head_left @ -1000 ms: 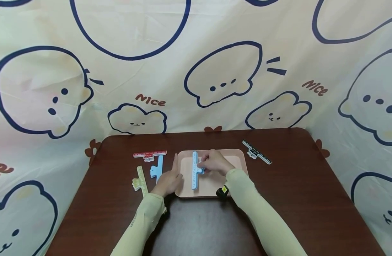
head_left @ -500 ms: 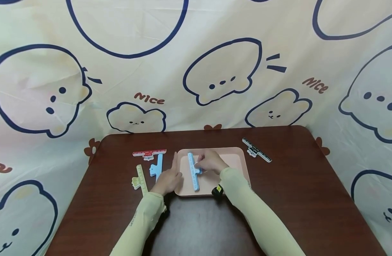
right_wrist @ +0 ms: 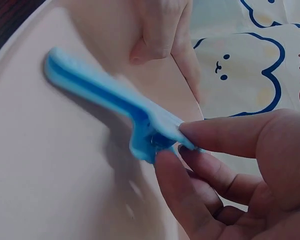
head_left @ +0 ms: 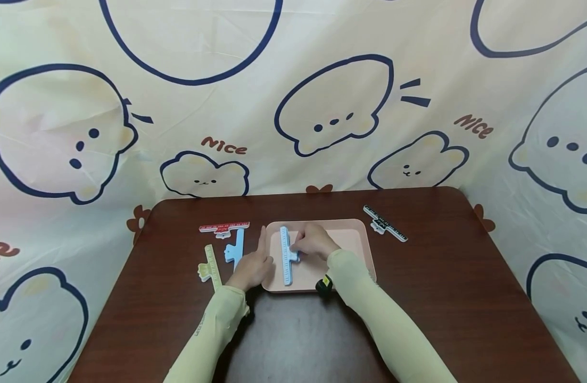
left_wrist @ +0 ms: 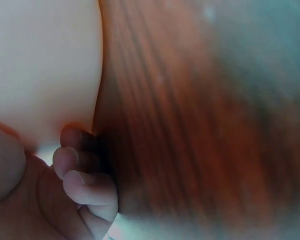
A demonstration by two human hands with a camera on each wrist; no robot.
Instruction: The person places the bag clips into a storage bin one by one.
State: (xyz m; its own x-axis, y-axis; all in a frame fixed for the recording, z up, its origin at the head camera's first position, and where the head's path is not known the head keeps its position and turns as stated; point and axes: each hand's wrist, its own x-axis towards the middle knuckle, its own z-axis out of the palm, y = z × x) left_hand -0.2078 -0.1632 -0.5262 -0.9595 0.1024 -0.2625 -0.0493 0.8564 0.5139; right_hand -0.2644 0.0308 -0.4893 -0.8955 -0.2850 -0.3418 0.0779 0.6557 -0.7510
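Observation:
My right hand [head_left: 316, 241] pinches the small handles of a light blue ruler clip [head_left: 286, 258] between thumb and fingers. The long, scale-marked bar of this clip [right_wrist: 90, 82] lies over the left part of a pale pink tray [head_left: 343, 230], pointing front to back. In the right wrist view, a shadow falls on the tray beneath it. My left hand [head_left: 253, 267] grips the tray's left edge, thumb inside the rim and index finger stretched along the side. Curled fingers [left_wrist: 90, 190] show close by the tray's edge in the left wrist view.
Left of the tray lie a red ruler clip [head_left: 223, 228], a second blue clip [head_left: 235, 250] partly behind my left hand, and a yellow-green clip [head_left: 211, 267]. A black ruler clip [head_left: 385, 224] lies beyond the tray's right side. All rest on a dark brown table [head_left: 446, 308].
My right hand has moved the blue clip slightly left over the tray; the clip tilted midway and is nearly straight again now. The left hand has stayed at the tray's edge.

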